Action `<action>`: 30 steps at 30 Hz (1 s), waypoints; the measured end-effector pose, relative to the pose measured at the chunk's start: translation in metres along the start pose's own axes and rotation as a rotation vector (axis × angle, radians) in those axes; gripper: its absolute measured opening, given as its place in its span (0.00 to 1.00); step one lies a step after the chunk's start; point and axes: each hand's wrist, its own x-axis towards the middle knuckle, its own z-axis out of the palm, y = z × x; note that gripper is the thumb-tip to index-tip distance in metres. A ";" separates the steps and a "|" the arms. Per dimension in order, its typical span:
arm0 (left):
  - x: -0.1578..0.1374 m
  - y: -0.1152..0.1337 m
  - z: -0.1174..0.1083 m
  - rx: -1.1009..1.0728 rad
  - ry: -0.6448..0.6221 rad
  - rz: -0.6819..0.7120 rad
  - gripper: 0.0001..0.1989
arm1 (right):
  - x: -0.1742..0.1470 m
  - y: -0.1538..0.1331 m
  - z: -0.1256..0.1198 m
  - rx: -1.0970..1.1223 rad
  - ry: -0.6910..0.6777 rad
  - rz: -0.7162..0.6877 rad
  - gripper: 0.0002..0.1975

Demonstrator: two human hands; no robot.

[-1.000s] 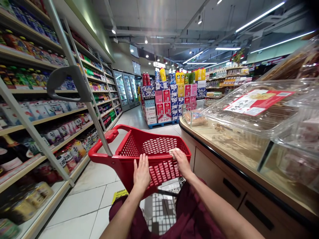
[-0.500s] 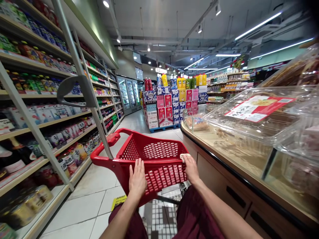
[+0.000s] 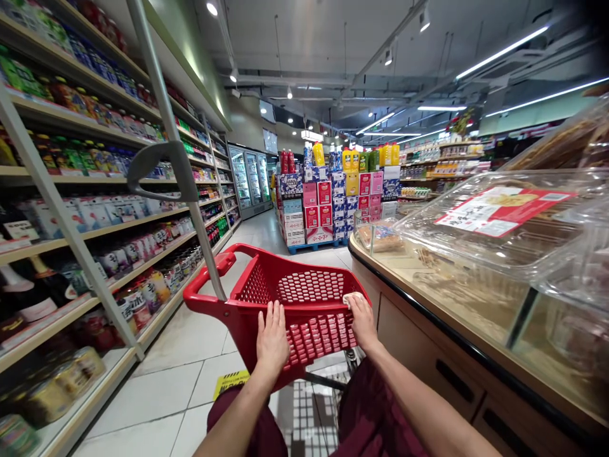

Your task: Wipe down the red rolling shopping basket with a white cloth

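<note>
A red plastic shopping cart (image 3: 304, 309) stands crosswise before me, its perforated basket showing nothing inside. My left hand (image 3: 273, 336) rests on the basket's near side, fingers stretched out flat at the rim. At the right end of that rim, my right hand (image 3: 362, 320) is closed on a small white cloth (image 3: 352, 299), pressed against the edge. From the cart's left end rises a metal pole (image 3: 176, 127) with a grey looped handle (image 3: 162, 170). What the fingertips of my right hand touch under the cloth is hidden.
Shelves of drinks (image 3: 95, 178) line the left side. Close on the right runs a display counter (image 3: 428, 336) with clear food boxes (image 3: 509, 216) on top. Stacked drink cartons (image 3: 326, 209) stand ahead on a blue pallet (image 3: 309, 246). A yellow floor sign (image 3: 229, 384) lies left of my knees.
The whole view has shifted slightly, so the cart and shelves appear a little farther right. My right hand has slid slightly left along the rim with the cloth.
</note>
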 end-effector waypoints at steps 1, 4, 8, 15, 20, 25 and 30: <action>0.002 0.004 -0.001 -0.010 -0.005 0.003 0.34 | 0.003 -0.001 0.002 0.003 0.002 0.025 0.27; 0.007 0.013 -0.006 -0.040 -0.019 0.032 0.34 | 0.011 -0.035 0.013 0.080 -0.018 -0.016 0.26; 0.009 0.013 -0.012 -0.042 -0.014 0.052 0.33 | 0.014 -0.094 0.026 0.244 -0.102 -0.275 0.30; 0.002 -0.005 -0.003 -0.018 0.024 -0.004 0.33 | 0.018 -0.076 0.012 0.132 -0.095 -0.141 0.24; 0.000 -0.007 -0.004 -0.030 0.047 0.021 0.33 | 0.011 -0.114 0.023 0.241 -0.185 -0.353 0.28; -0.005 -0.023 -0.006 -0.030 0.088 -0.038 0.34 | 0.014 -0.099 0.012 0.214 -0.122 -0.288 0.27; -0.008 -0.027 -0.005 -0.011 0.101 -0.038 0.33 | 0.011 -0.134 0.018 0.267 -0.129 -0.297 0.27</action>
